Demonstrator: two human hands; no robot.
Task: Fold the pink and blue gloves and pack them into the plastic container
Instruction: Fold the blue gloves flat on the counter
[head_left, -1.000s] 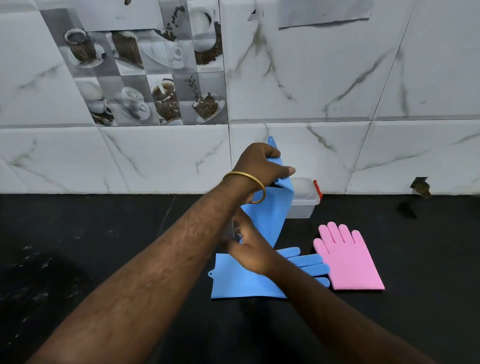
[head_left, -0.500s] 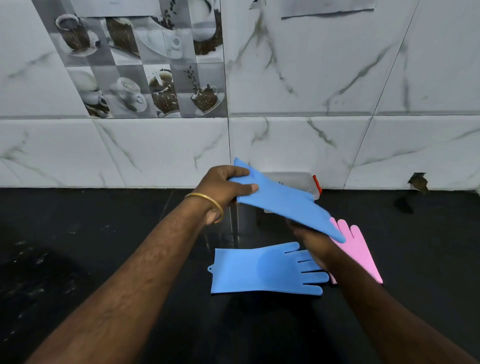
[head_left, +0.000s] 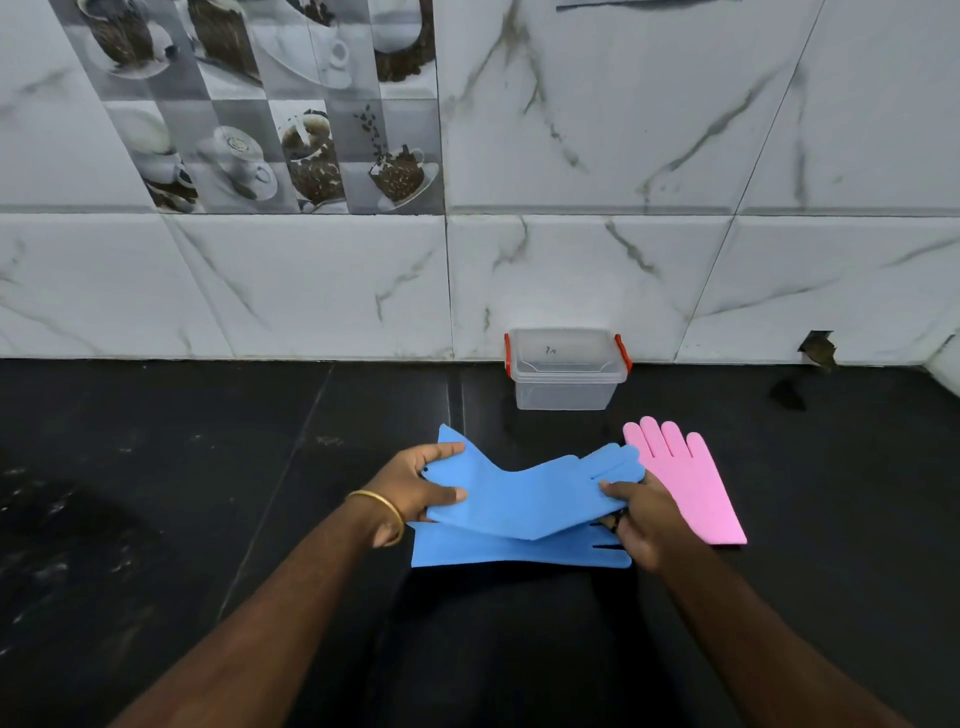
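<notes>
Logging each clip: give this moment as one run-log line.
left hand: grips upper blue glove cuff | right hand: pinches its fingers | above lower blue glove | pink glove: flat | plastic container: lidded

Lighting is even and moderately bright. The white wall tiles (head_left: 571, 156) show soft sheen. The black surface (head_left: 156, 493) carries faint reflections and a broad shadow near the bottom edge. Wide-angle distortion bends tile lines near edges. Focus is sharp.

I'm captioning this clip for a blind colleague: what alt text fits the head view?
Both hands, left hand and right hand, hold a blue glove over a second blue glove on a black counter. A pink glove lies right; a lidded plastic container stands by the tiled wall.
</notes>
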